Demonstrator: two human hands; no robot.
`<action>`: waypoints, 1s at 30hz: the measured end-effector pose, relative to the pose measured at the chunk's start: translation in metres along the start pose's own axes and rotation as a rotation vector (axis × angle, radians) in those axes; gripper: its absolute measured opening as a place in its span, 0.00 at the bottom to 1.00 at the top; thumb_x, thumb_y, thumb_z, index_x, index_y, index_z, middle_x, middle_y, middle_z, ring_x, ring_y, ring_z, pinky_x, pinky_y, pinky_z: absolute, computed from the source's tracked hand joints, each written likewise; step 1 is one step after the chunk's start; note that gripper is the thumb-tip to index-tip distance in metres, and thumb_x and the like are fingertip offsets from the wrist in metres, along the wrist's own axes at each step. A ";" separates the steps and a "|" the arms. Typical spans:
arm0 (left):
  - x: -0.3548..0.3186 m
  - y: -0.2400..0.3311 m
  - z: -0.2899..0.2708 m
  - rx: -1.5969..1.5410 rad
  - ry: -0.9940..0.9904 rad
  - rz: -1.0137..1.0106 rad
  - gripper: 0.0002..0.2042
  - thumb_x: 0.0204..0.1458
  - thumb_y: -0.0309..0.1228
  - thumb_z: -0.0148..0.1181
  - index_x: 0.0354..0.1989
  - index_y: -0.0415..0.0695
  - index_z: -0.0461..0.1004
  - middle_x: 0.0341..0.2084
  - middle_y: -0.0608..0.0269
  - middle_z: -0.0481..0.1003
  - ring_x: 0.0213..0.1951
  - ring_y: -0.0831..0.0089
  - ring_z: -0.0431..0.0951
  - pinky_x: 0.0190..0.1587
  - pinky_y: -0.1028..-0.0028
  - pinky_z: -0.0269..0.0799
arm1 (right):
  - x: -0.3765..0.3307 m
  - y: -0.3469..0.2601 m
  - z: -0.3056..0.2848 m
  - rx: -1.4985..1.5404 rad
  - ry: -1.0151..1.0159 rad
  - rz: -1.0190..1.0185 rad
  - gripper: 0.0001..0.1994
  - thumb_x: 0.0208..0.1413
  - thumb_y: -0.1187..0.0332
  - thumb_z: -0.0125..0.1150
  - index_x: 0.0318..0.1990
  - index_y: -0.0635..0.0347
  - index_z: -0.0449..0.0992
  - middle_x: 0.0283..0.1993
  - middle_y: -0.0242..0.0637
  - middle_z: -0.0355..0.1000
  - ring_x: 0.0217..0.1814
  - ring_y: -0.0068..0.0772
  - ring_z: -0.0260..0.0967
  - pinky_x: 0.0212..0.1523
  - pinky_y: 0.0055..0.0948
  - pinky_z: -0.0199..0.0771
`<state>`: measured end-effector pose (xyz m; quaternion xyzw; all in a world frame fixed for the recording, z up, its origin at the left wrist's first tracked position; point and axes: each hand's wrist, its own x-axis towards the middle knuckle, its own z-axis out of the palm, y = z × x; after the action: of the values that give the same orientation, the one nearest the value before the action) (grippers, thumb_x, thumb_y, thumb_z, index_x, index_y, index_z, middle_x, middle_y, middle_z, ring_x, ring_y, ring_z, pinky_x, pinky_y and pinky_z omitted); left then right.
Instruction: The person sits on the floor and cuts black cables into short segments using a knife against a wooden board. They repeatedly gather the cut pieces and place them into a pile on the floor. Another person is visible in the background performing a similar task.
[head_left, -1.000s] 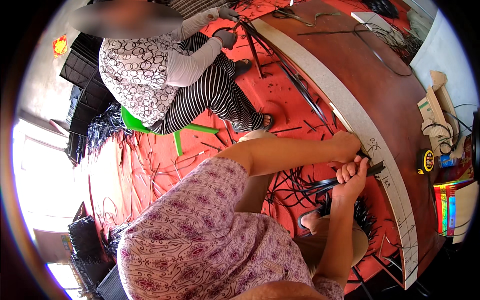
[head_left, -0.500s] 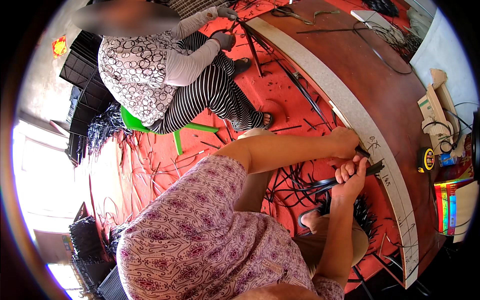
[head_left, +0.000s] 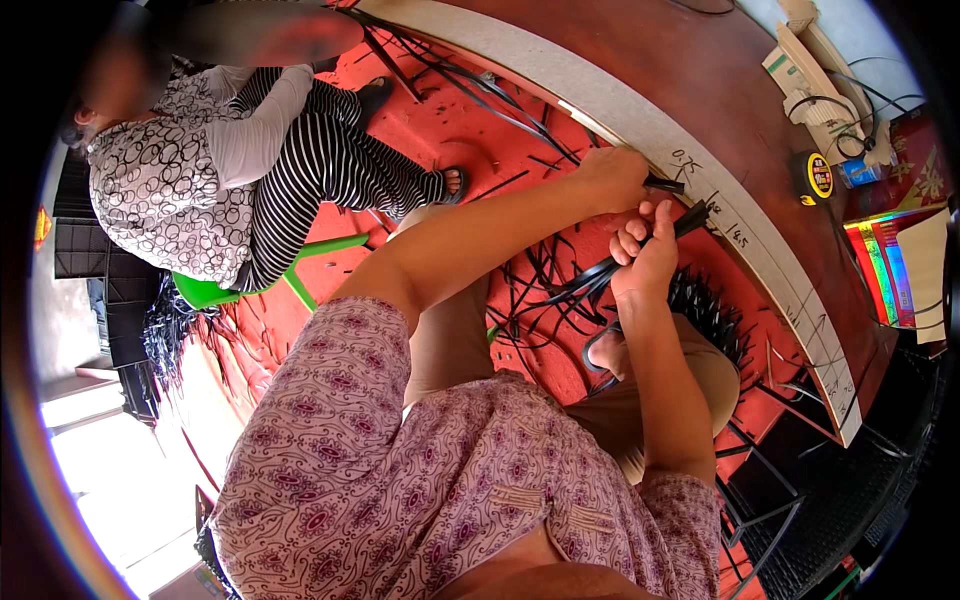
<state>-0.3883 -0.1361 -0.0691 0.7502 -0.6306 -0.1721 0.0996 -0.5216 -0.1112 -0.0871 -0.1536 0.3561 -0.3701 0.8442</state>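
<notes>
My left hand (head_left: 612, 178) is closed at the edge of a pale curved board, and a short black end of strip (head_left: 666, 185) sticks out past its knuckles. Just below it, my right hand (head_left: 647, 250) is wrapped around a bundle of flat black strips (head_left: 590, 280). The cut-looking ends of this bundle (head_left: 694, 217) point over the pale board (head_left: 765, 255), which bears handwritten pencil or ink marks. Loose tails of the strips hang down toward the floor. The inside of my left fist is hidden.
A co-worker in striped trousers (head_left: 310, 150) sits on a green chair (head_left: 205, 291) at the left. On the brown table lie a tape measure (head_left: 815, 178) and cardboard pieces (head_left: 820, 95). Black strips litter the red floor (head_left: 350, 265). Black metal frames (head_left: 765, 520) stand at the lower right.
The whole view has swung, so the co-worker, board and both hands appear farther left and higher. My hands keep their closed grips side by side at the board's edge.
</notes>
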 end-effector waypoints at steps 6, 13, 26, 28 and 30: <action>-0.004 -0.001 -0.007 -0.017 0.009 -0.014 0.14 0.47 0.40 0.59 0.33 0.40 0.79 0.32 0.47 0.77 0.39 0.51 0.78 0.40 0.57 0.73 | 0.005 0.000 0.003 -0.041 0.088 -0.042 0.13 0.59 0.54 0.56 0.30 0.51 0.68 0.16 0.19 0.54 0.13 0.14 0.46 0.13 0.18 0.44; -0.008 0.002 0.006 -0.290 -0.041 0.029 0.18 0.49 0.44 0.59 0.33 0.39 0.77 0.32 0.48 0.77 0.38 0.52 0.77 0.38 0.58 0.71 | 0.012 0.001 0.013 -0.176 0.114 -0.164 0.14 0.51 0.58 0.67 0.25 0.50 0.68 0.17 0.19 0.57 0.11 0.11 0.45 0.11 0.17 0.41; -0.024 0.002 -0.037 -0.440 -0.047 -0.002 0.31 0.38 0.33 0.65 0.53 0.36 0.63 0.28 0.47 0.77 0.35 0.53 0.79 0.33 0.62 0.71 | 0.021 -0.027 0.018 -0.457 -0.096 -0.223 0.14 0.50 0.62 0.69 0.26 0.46 0.65 0.18 0.18 0.57 0.11 0.09 0.45 0.11 0.15 0.39; -0.029 -0.006 -0.039 -0.383 -0.028 0.110 0.35 0.38 0.33 0.65 0.58 0.37 0.59 0.29 0.46 0.77 0.35 0.52 0.79 0.34 0.62 0.72 | 0.028 -0.021 0.021 -0.512 -0.033 -0.328 0.13 0.51 0.63 0.68 0.26 0.49 0.66 0.19 0.20 0.60 0.12 0.09 0.47 0.12 0.14 0.41; -0.035 -0.007 -0.042 -0.390 -0.082 0.177 0.41 0.37 0.34 0.67 0.62 0.37 0.54 0.30 0.45 0.77 0.37 0.51 0.78 0.37 0.61 0.72 | 0.027 -0.019 0.023 -0.490 0.020 -0.413 0.11 0.52 0.65 0.67 0.27 0.54 0.69 0.22 0.24 0.65 0.17 0.09 0.53 0.14 0.12 0.46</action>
<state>-0.3708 -0.1032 -0.0282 0.6508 -0.6524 -0.3115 0.2318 -0.5016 -0.1437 -0.0741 -0.4177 0.4041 -0.4382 0.6857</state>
